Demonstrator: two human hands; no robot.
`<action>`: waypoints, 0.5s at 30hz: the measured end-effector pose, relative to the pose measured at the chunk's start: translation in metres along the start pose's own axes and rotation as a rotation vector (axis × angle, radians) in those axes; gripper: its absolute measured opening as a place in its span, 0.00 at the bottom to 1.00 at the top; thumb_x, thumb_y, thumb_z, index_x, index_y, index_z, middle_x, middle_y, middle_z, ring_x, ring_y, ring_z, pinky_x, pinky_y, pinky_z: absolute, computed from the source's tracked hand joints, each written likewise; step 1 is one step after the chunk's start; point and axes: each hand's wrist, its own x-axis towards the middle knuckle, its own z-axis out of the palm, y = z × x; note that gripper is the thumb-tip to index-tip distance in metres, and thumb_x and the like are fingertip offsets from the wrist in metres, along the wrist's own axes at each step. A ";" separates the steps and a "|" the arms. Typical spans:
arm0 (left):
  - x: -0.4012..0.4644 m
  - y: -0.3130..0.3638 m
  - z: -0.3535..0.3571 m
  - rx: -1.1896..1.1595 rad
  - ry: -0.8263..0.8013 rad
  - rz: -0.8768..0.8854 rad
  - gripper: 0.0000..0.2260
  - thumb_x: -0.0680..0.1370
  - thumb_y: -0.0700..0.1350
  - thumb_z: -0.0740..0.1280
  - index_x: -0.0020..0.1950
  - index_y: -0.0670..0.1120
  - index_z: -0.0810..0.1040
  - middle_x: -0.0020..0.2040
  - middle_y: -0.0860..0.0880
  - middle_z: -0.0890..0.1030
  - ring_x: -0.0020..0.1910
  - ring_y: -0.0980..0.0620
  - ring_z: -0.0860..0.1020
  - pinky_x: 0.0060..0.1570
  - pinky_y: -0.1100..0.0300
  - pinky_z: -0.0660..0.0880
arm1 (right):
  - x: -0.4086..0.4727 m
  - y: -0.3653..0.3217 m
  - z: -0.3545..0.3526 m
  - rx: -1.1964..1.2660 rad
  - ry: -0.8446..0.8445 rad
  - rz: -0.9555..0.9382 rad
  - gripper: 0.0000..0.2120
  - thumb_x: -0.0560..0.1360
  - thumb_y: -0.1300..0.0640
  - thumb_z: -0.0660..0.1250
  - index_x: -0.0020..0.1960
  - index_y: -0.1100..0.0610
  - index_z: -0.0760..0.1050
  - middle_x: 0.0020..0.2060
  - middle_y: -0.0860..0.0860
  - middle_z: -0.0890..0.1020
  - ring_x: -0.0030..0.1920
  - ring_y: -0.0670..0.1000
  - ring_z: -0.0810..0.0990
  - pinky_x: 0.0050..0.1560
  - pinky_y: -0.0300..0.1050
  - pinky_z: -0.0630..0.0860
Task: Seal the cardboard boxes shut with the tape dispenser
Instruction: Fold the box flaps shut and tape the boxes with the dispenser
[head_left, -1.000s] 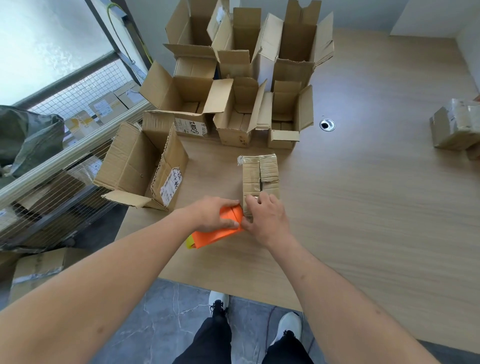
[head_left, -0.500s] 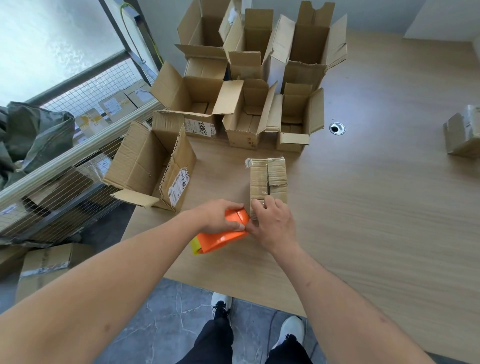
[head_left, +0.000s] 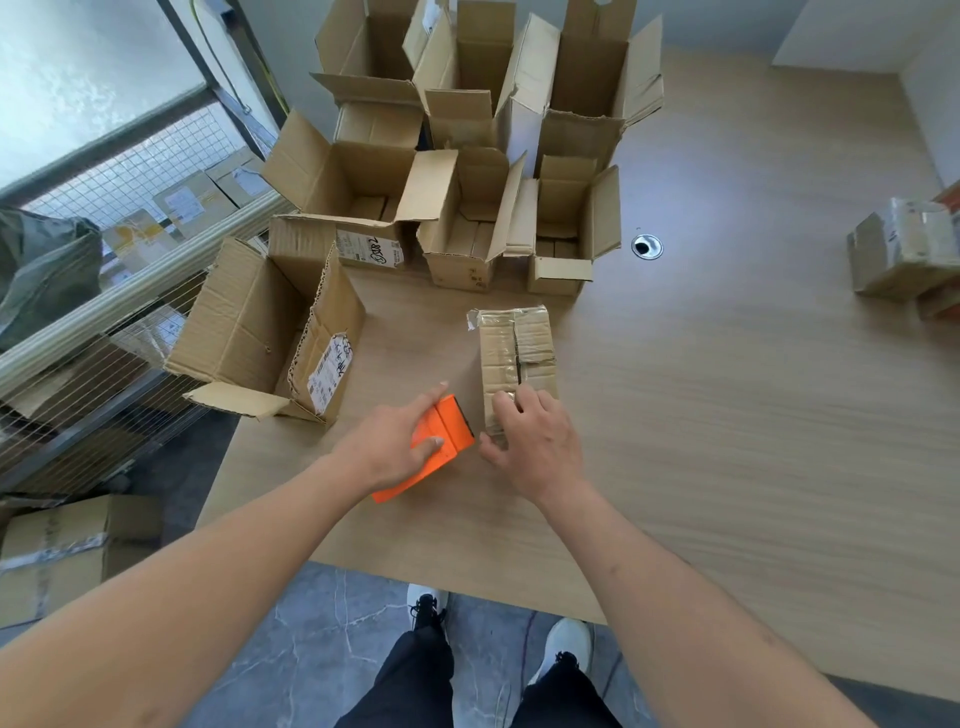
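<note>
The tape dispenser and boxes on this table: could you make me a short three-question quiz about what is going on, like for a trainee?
1. True or false: the left hand holds the orange tape dispenser.
2. The right hand rests on: A) an open box, B) the small closed box, C) the bare table.
3. Fill in: the large box with a label lies on its ____.

Key: 1 true; 2 B; 3 side.

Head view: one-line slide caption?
Left hand holds the orange tape dispenser beside a small closed box; right hand steadies its near end.
</note>
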 end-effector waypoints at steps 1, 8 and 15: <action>-0.002 0.000 0.002 0.011 0.011 -0.010 0.33 0.81 0.58 0.65 0.82 0.62 0.51 0.56 0.40 0.81 0.57 0.40 0.78 0.44 0.57 0.65 | 0.000 0.002 -0.001 0.002 0.000 -0.007 0.18 0.66 0.46 0.76 0.48 0.54 0.74 0.42 0.52 0.75 0.41 0.57 0.75 0.41 0.51 0.73; -0.022 -0.011 0.005 0.075 -0.022 0.014 0.23 0.79 0.61 0.64 0.72 0.55 0.68 0.55 0.46 0.83 0.54 0.42 0.80 0.49 0.52 0.76 | -0.001 0.006 -0.008 0.063 -0.027 -0.006 0.20 0.66 0.46 0.78 0.45 0.53 0.70 0.41 0.52 0.74 0.41 0.56 0.75 0.41 0.51 0.74; -0.031 -0.013 -0.019 0.043 0.130 0.055 0.28 0.79 0.58 0.65 0.78 0.63 0.61 0.52 0.47 0.83 0.49 0.43 0.81 0.45 0.52 0.77 | 0.001 0.004 -0.011 0.084 -0.078 0.010 0.19 0.67 0.46 0.78 0.45 0.52 0.70 0.42 0.51 0.75 0.43 0.56 0.75 0.42 0.51 0.74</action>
